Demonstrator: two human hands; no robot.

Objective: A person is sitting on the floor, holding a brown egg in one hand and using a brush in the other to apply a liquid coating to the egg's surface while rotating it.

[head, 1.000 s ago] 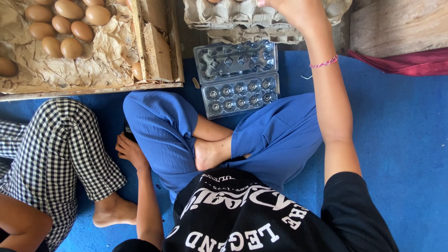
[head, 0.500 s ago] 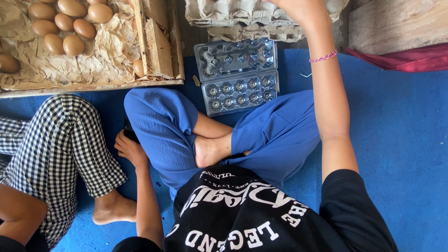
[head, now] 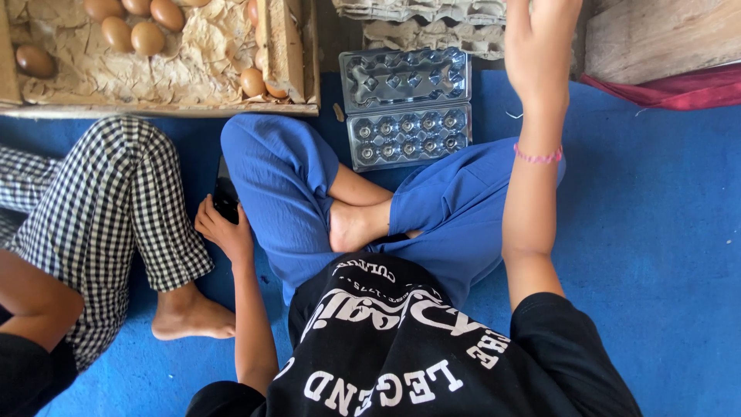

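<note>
Clear plastic egg carton (head: 407,106) lies open and empty on the blue mat (head: 656,232), at its far edge, just before the crossed legs. Above it the right hand (head: 540,46) reaches toward grey pulp trays (head: 421,19); its fingers are cut off, so I cannot tell their state. Left hand (head: 224,228) clasps a dark phone (head: 225,197). Brown eggs (head: 131,31) wait unpacked in the straw-lined crate (head: 297,58).

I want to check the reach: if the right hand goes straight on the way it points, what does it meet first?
Probably the stack of grey pulp egg trays: the right hand points up toward them, though depth is unclear.
</note>
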